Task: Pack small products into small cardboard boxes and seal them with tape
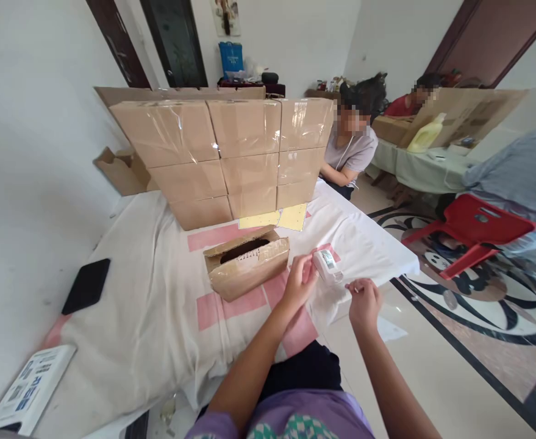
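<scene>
My left hand is closed around one end of a small white box with a pale green label, holding it just above the cloth-covered table. My right hand is curled shut a little to the right of and below the box, pinching something thin that I cannot make out. An open brown cardboard box lies tilted on the table just left of my left hand, its dark opening facing up.
A wall of taped cardboard boxes stands at the far side of the table. A black flat object lies at the left, a printed sheet at the near left corner. A seated person is behind the boxes; a red plastic chair stands at the right.
</scene>
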Demonstrator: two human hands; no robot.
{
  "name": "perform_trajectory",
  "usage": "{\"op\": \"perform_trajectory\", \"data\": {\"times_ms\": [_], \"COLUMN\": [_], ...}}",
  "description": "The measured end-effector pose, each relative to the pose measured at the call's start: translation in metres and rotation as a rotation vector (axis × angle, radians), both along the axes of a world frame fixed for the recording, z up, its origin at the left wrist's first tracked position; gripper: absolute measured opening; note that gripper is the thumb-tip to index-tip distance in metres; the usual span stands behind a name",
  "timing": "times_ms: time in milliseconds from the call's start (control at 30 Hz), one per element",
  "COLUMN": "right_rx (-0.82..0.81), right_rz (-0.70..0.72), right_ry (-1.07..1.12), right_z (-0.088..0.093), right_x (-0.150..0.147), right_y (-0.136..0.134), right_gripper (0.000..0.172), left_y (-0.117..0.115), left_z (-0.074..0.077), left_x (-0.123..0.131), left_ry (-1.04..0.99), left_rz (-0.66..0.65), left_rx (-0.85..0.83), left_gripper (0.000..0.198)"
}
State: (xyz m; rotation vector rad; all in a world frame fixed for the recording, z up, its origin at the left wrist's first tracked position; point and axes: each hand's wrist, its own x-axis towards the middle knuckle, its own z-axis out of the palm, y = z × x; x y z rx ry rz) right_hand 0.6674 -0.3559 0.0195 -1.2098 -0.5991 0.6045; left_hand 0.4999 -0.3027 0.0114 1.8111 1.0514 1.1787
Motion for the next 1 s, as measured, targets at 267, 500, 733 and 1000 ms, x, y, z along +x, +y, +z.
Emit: {"op": "perform_trajectory", "data": {"times_ms": [267, 500, 733, 1000], "right_rx": [0.179, 0.273, 0.121, 0.274], "right_rz": [0.768, 0.892, 0.567, 0.566], "right_ry": [-0.399, -0.528, -0.66, -1.46], "right_z": [0.014, 0.012, 0.036, 0.114], "right_x": [-0.09, -0.116, -0.12, -0.142], "right_y": [-0.057, -0.056, -0.017, 0.093], "right_gripper": [0.038, 0.036, 0.026, 0.034], "left_y": [-0.093, -0.121, -0.12, -0.104], "left_z": [0.04, 0.051, 0.053, 0.083], "left_x": [-0.076, -0.11, -0.123, -0.16], "left_ry": [0.008, 0.115, 0.048, 0.002], "left_rz": [0.002, 0.163, 0.395, 0.549], "left_rx": [0.033, 0.13, 0.357, 0.365], "left_gripper": [0.011, 0.013, 0.013, 0.011]}}
